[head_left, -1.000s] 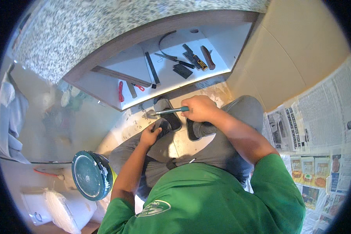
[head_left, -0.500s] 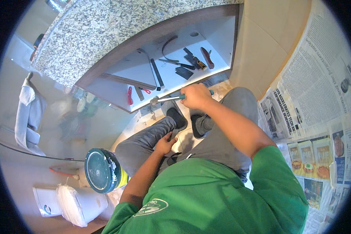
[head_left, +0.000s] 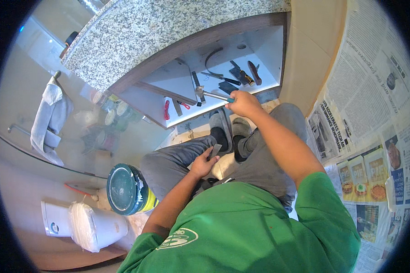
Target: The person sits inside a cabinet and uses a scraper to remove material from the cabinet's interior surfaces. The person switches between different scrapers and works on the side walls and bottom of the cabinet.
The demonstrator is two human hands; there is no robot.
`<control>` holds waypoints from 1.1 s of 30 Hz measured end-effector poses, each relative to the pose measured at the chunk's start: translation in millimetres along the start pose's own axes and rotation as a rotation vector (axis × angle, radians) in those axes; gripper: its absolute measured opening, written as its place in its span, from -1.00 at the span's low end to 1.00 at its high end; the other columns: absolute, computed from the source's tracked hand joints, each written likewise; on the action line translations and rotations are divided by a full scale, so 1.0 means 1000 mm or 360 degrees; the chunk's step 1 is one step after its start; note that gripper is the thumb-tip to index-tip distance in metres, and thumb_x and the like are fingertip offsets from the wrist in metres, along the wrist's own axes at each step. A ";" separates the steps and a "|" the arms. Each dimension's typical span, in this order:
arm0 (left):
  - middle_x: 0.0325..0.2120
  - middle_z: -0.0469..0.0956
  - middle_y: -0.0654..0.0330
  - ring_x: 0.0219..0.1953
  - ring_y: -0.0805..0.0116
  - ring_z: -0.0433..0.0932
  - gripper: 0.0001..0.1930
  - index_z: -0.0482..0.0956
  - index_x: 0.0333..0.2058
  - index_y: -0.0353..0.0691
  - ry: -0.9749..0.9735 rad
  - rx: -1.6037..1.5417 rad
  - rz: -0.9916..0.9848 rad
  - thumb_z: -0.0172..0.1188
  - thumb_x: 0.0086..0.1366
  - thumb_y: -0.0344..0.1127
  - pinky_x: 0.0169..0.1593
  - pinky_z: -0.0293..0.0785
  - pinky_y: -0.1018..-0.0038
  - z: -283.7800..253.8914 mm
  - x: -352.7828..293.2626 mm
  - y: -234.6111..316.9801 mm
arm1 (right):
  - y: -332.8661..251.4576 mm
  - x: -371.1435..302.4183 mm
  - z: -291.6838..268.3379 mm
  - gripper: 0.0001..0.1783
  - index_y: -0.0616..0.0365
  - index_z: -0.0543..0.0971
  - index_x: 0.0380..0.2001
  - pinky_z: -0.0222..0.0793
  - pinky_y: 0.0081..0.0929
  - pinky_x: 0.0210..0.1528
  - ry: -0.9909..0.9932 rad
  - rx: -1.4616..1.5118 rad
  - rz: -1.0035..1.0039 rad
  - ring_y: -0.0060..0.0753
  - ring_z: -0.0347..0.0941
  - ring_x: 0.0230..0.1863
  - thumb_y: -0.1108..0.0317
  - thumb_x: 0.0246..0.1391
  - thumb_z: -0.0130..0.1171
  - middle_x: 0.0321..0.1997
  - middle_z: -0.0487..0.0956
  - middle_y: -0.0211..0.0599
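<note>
My right hand is wrapped round the green grip of a hammer. The hammer's metal head reaches over the front of an open white cabinet compartment. Lower down, above my thigh, my left hand pinches a small flat grey piece whose exact kind I cannot make out. Inside the compartment lie a dark bar, a red-brown pocket knife, a black-and-yellow tool, dark flat pieces, a red bundle and a flat metal strip.
Speckled granite counter overhangs the compartment. A glass panel with a towel stands at left, beside a dark-lidded bucket and a covered toilet. Newspaper covers the right side. My slippers are below the cabinet.
The hammer has risen from above the floor to the compartment's front as my right hand lifted. My left hand has come up a little, and the flat grey piece now shows more clearly.
</note>
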State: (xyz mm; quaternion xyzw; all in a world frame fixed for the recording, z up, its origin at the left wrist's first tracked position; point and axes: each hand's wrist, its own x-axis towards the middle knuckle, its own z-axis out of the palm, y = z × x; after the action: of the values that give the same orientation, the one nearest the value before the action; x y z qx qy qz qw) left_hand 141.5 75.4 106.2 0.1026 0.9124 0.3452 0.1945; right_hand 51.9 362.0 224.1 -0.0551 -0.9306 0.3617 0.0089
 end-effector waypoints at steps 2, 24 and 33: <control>0.09 0.58 -0.24 0.13 -0.03 0.61 -0.23 0.36 0.34 -0.24 0.0021 -0.0016 0.0005 0.27 0.31 0.13 0.21 0.46 0.29 0.001 0.002 -0.007 | -0.002 -0.001 -0.004 -0.54 0.00 0.69 -0.11 0.50 -0.09 0.03 -0.0029 -0.0001 0.0028 0.02 0.63 -0.02 -0.02 -0.01 0.43 -0.13 0.70 -0.10; 0.19 0.50 -0.22 0.25 -0.07 0.51 -0.20 0.36 0.34 -0.26 -0.0032 -0.0403 -0.0238 0.29 0.28 0.13 0.28 0.39 0.30 0.010 0.052 -0.081 | 0.028 0.042 0.057 -0.71 0.17 0.65 -0.25 0.46 -0.23 -0.31 -0.0333 0.0436 0.0324 -0.33 0.55 -0.42 0.19 0.09 0.38 -0.41 0.62 -0.22; 0.25 0.45 -0.19 0.32 -0.06 0.43 -0.18 0.34 0.35 -0.29 -0.0036 -0.0611 -0.0396 0.29 0.28 0.14 0.34 0.32 0.29 0.017 0.077 -0.118 | 0.042 0.125 0.121 -0.91 0.14 0.47 -0.30 0.33 -0.49 -0.65 -0.0385 0.1023 0.0627 -0.47 0.38 -0.66 0.55 0.13 0.05 -0.56 0.46 -0.33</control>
State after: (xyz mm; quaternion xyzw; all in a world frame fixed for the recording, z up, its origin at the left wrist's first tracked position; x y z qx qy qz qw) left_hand 72.8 23.0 -6.0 -0.0458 0.8333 0.4848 0.2617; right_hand -75.4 325.0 103.6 -0.1839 -0.7358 0.6333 -0.1537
